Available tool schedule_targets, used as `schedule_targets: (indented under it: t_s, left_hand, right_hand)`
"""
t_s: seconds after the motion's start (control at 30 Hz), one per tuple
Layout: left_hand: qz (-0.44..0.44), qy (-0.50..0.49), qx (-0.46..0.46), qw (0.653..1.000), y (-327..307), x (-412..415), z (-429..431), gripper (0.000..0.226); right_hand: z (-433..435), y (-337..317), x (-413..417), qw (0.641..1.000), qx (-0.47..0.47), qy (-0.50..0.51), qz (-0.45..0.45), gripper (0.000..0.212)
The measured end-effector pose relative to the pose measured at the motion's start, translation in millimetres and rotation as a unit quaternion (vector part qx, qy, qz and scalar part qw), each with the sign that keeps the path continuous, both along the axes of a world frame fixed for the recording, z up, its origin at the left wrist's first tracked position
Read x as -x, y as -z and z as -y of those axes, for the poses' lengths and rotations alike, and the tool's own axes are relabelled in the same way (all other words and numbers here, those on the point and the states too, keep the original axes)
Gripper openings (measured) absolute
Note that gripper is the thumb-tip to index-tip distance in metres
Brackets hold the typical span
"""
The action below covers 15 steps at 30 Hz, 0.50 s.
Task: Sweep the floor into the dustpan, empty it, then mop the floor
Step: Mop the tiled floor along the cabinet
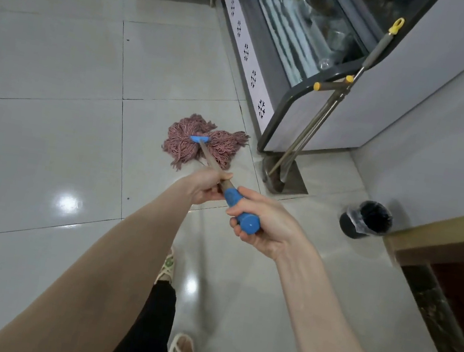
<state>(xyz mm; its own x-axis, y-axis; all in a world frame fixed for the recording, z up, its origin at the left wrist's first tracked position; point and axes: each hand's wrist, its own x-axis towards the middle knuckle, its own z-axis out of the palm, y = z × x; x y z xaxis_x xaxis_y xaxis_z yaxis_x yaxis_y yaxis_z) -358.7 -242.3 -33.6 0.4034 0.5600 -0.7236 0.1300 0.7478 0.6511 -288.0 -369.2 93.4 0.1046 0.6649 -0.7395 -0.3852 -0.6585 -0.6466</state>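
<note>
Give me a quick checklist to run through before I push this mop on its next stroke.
1. The left hand grips the shaft: ok.
2. The right hand grips the blue grip: ok.
3. The mop head lies on the floor: ok.
4. The dustpan stands apart, right of the mop head: ok.
5. The bin is out of the path: ok.
6. The mop head is wet enough: cannot tell.

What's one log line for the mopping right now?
stage: mopping | left hand: grips mop handle | right hand: grips blue handle end | mop head: on floor | dustpan: stands by display case
</note>
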Motion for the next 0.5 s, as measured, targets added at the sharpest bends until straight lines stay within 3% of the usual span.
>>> schedule_targets:
  t_s: [0.1, 0.23, 0.5]
  left_hand:
    - [0.011, -0.029, -0.003, 1.0, 2, -7, -44, 0.025]
    - [0.018, -0.049, 0.007, 0.999, 7, -15, -116, 0.019]
    - [0.018, -0.052, 0.016, 0.998, 0, -39, -271, 0.018]
  right_hand:
    - [-49, 5, -4, 1.0, 0.002, 0.001, 0.015, 0.048]
    - [-122, 2, -11, 1.0, -0.001, -0.018, 0.02, 0.03]
    - [-280, 1, -36, 1.0, 0.015, 0.0, 0.019, 0.04]
